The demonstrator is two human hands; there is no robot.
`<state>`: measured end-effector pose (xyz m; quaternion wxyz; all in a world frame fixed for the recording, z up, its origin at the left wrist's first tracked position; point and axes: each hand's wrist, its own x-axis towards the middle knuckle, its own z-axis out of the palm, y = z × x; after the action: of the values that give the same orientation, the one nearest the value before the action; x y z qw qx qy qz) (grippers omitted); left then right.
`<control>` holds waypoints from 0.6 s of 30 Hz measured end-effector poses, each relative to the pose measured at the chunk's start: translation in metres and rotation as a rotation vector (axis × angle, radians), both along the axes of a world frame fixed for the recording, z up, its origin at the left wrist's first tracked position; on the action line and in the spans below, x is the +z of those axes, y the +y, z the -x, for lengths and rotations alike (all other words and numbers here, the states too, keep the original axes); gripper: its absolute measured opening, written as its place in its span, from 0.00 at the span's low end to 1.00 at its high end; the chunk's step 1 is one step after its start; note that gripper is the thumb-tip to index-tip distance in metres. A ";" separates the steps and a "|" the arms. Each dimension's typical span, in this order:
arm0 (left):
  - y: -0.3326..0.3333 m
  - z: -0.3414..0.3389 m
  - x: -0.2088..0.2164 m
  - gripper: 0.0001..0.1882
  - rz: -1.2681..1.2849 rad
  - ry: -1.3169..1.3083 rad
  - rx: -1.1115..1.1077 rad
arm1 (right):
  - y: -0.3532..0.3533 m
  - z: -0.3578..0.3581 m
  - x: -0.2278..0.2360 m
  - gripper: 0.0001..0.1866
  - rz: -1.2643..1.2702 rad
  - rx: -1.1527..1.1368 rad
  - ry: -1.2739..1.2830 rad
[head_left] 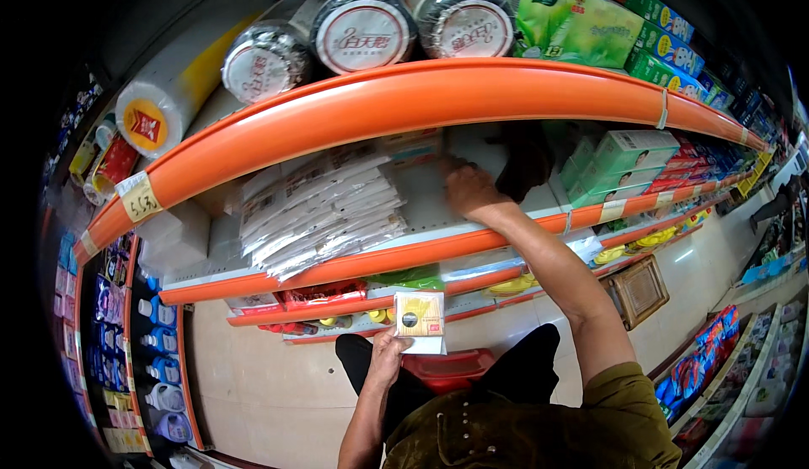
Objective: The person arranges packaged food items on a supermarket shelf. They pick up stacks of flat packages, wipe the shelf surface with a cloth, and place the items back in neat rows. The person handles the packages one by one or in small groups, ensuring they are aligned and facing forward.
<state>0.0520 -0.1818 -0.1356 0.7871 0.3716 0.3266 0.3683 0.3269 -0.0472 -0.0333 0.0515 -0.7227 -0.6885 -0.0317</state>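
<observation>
My left hand is closed on the lower left corner of a flat yellow-and-white packet, held low in front of the shelves. My right hand reaches onto the middle shelf board, under the upper orange edge. Its fingers are dim and smeared, so I cannot make out whether anything is in them. To its left, flat plastic-wrapped white packets lie in an overlapping stack. Beyond the stack, near the fingers, lies another flat packet. A dark, shadowed object sits just right of the hand.
A thick orange shelf edge curves above my right arm. Large wrapped rolls and green packs fill the top shelf. Pale green boxes stand at right. Below me is a red stool; blue bottles line the left shelving.
</observation>
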 end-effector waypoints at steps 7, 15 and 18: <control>-0.005 0.013 -0.005 0.18 -0.001 0.030 0.020 | -0.002 -0.044 -0.002 0.13 0.067 -0.195 -0.008; -0.013 0.007 -0.019 0.19 -0.274 0.331 -0.217 | -0.043 -0.084 0.005 0.10 -0.113 -0.128 0.761; -0.020 -0.003 -0.001 0.18 -0.295 0.357 -0.319 | -0.065 -0.062 0.029 0.04 -0.064 -0.206 1.349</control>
<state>0.0549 -0.2015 -0.1362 0.7028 0.5878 0.3402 0.2119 0.3885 -0.1125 -0.0047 0.4873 -0.6446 -0.4321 0.4005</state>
